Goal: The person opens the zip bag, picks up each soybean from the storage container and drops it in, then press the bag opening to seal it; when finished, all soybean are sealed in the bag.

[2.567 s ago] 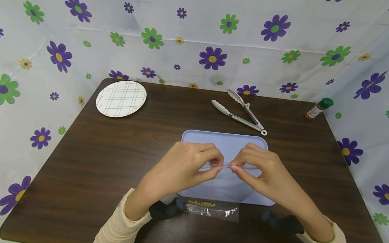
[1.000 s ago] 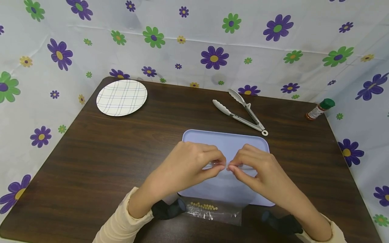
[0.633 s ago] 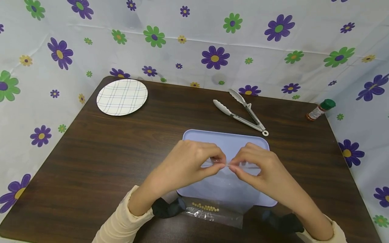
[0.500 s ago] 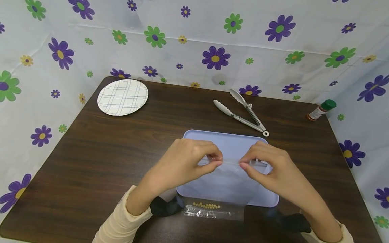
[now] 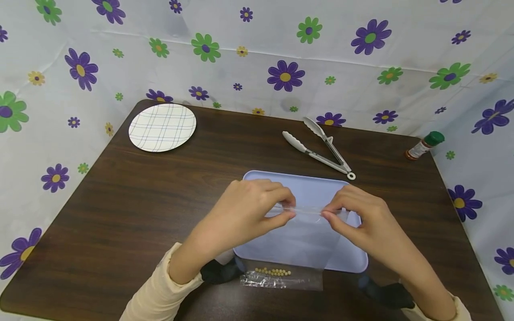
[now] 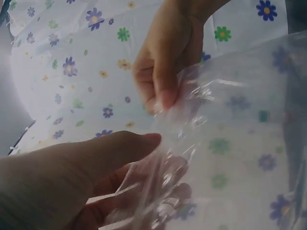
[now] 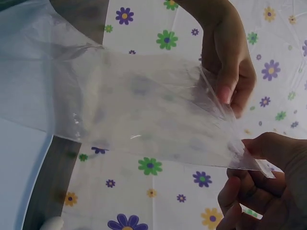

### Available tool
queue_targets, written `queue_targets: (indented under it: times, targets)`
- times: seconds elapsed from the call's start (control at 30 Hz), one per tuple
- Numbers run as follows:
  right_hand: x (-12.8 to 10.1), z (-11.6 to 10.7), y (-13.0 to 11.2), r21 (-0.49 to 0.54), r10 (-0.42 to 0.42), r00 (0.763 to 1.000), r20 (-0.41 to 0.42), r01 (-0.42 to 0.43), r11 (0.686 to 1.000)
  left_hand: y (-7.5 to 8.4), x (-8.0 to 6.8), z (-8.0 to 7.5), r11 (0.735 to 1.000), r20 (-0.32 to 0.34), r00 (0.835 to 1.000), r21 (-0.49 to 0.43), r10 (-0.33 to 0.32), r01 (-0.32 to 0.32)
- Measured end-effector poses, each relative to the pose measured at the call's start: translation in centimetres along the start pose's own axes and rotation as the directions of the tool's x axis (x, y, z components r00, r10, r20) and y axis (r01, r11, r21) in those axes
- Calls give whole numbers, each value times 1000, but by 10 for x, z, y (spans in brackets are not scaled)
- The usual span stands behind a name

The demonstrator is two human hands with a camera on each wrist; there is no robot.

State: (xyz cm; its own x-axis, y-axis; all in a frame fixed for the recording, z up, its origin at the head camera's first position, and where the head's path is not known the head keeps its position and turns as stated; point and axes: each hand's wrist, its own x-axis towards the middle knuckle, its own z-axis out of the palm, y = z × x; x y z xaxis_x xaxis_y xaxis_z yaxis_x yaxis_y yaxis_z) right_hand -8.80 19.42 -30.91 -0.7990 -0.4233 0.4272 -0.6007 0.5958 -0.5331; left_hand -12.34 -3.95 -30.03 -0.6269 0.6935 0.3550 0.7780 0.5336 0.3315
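Observation:
A clear plastic bag point(image 5: 303, 281) hangs down from both hands over the lavender tray point(image 5: 311, 185), its lower end past the tray's near edge. Several small round yellowish pieces point(image 5: 274, 271) lie in a row near its bottom. My left hand point(image 5: 246, 214) pinches the bag's top edge between thumb and fingers. A short way to the right, my right hand point(image 5: 363, 218) pinches the same edge. In the right wrist view the bag point(image 7: 144, 100) stretches away from the fingertips, its sides nearly flat together. The left wrist view shows crinkled film point(image 6: 192, 115) between the two hands.
Tongs point(image 5: 321, 151) lie spread behind the tray. A white plate point(image 5: 162, 128) with a blue grid stands at the back left of the dark wooden table point(image 5: 132, 196). A green-capped spice bottle point(image 5: 423, 146) is at the back right. A flowered sheet point(image 5: 249, 67) hangs behind.
The hands, close together along the bag's edge before, are now farther apart: the right hand has slid to the right, the left slightly back. A stretch of the top edge shows between them.

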Motion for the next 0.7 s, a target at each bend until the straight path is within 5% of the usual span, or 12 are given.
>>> queue_targets:
  times: [0.4, 0.7]
  targets:
    - [2, 11, -2, 43, 14, 1000, 17, -14, 999, 5, 5, 12, 998, -27, 999, -54, 26, -28]
    - [3, 17, -2, 55, -53, 998, 35, 51, 997, 4, 3, 14, 995, -41, 998, -86, 49, -52]
